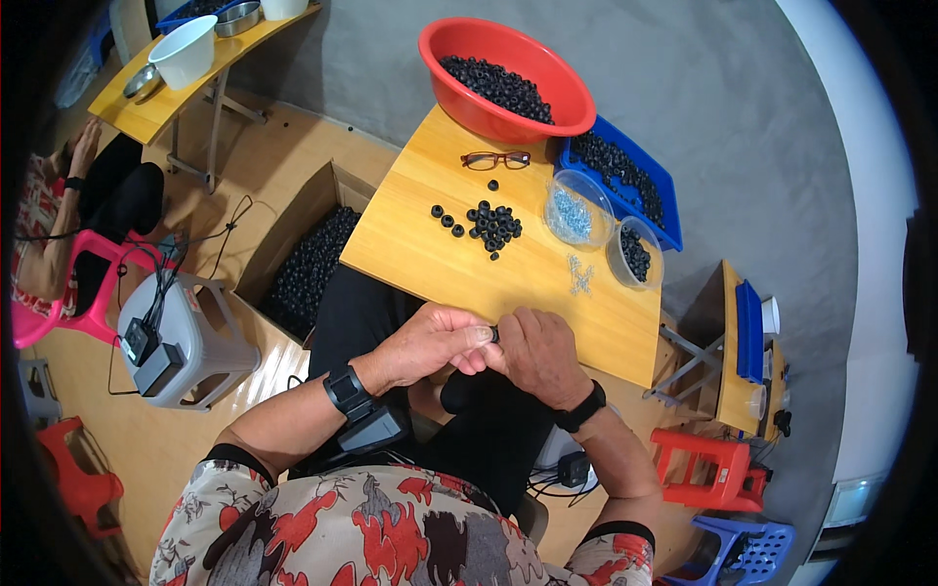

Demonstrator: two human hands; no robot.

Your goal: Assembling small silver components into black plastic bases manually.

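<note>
In front of my lap, just off the near edge of the wooden table [391, 239], both hands meet. My left hand [435, 344] pinches a small black round part [494, 334] at its thumb tip. Closed against the same part, my right hand [543, 359] hides much of it with its fingers. Several similar black pieces [495, 230], some with a visible hole, lie in a loose cluster on the table. Small silvery pieces [580, 276] are heaped to the right, near a clear cup [553, 230] of bluish-silver bits and a clear tub [657, 277] of black pieces.
A red basin [440, 44] and a blue tray [674, 186], both holding black pieces, stand at the table's far side near eyeglasses [495, 160]. Left of the table, a cardboard box [262, 242] holds more. Another person [61, 210] sits at far left, beyond a grey stool [186, 327] with cables.
</note>
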